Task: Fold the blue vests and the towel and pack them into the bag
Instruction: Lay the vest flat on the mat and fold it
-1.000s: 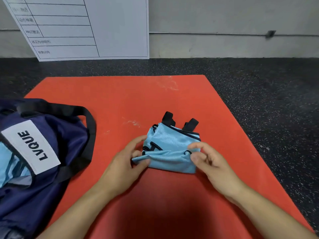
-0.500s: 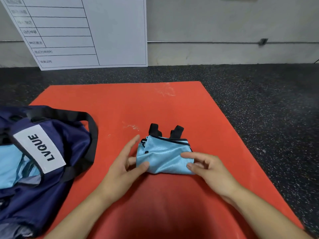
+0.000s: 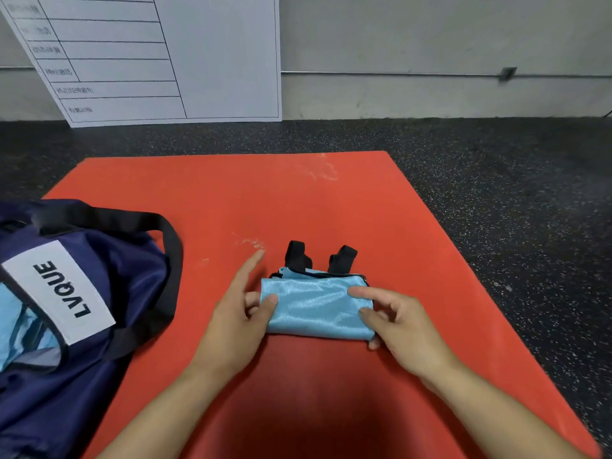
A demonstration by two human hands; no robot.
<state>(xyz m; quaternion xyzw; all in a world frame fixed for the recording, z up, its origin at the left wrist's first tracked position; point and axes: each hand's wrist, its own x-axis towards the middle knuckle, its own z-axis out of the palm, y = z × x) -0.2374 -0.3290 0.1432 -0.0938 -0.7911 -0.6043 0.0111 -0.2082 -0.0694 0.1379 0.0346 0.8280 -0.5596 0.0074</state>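
I am pinching the folded vest (image 3: 314, 306) with both hands (image 3: 240, 313) (image 3: 402, 321) on the red mat (image 3: 331, 207); the open bag (image 3: 66, 293) is lying left

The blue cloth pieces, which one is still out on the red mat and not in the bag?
The folded blue vest with two black straps, between the left hand and right hand. The other blue fabric sits inside the navy bag.

vest (image 3: 314, 308): light-blue woven cloth, fine ribbed weave, satin sheen | vest straps (image 3: 298, 256): black matt webbing | bag (image 3: 109, 283): navy synthetic cloth, slight sheen, black matt strap, white matt label | mat (image 3: 331, 200): red, smooth, semi-matt, white scuffs far side | floor (image 3: 513, 193): black speckled, rough, rubber-like | board (image 3: 215, 54): white, smooth, matt
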